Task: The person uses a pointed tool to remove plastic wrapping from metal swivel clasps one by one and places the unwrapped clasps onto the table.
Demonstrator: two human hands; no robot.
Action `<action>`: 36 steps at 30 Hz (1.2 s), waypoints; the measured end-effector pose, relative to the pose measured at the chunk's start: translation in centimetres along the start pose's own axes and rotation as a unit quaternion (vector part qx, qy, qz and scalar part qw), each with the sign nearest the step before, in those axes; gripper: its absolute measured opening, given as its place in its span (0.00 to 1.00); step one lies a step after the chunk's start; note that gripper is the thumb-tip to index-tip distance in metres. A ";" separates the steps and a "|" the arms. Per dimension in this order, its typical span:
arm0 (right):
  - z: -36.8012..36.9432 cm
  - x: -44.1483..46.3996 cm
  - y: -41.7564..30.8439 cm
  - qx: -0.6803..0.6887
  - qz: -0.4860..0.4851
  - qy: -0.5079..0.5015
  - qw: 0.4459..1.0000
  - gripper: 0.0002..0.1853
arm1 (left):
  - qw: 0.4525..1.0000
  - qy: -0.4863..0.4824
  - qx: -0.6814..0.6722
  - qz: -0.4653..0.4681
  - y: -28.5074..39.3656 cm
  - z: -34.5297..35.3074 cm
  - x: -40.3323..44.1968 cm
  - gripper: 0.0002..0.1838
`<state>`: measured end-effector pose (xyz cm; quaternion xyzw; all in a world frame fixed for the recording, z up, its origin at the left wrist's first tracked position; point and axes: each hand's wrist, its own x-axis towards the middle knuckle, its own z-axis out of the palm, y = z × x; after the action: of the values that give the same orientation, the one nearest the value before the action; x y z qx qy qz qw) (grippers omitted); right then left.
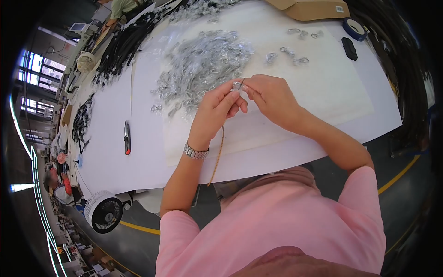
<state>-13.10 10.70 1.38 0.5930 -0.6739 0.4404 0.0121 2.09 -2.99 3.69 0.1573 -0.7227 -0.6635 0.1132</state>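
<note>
My left hand (pixel 217 107) and my right hand (pixel 273 97) meet fingertip to fingertip over the front of the table. Between the left thumb and fingers is pinched a small silver metal clasp (pixel 236 85), partly covered by the fingertips. My right fingers are closed at its side, where a thin dark strand shows. A thin brown cord (pixel 218 159) hangs below my left hand past the table edge; whether it joins that strand is hidden. Just beyond lies a large heap of clear-wrapped metal clasps (pixel 203 62).
Several wrapped clasps (pixel 286 51) lie apart at the right, near blue tape (pixel 354 28) and a black object (pixel 349 48). A box cutter (pixel 127 137) and black straps (pixel 122 48) are leftward. A fan (pixel 105 212) stands by the front-left edge. A person's arm (pixel 112 21) shows far left.
</note>
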 end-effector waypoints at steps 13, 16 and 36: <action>-2.0 0.4 0.7 -0.128 0.066 -0.027 0.989 0.08 | 0.997 0.074 0.015 -0.019 -1.2 0.3 0.6 0.15; -4.9 1.2 5.1 -0.349 0.008 0.098 0.932 0.10 | 0.994 0.103 -0.029 -0.031 -1.7 -1.3 1.1 0.14; 0.3 1.6 2.7 0.106 0.186 -0.128 0.968 0.05 | 0.963 0.174 0.149 0.139 -3.4 -2.9 1.7 0.16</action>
<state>-15.65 9.02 0.48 0.5063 -0.7178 0.4246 -0.2193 1.86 -6.59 0.56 0.1834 -0.7973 -0.4882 0.3039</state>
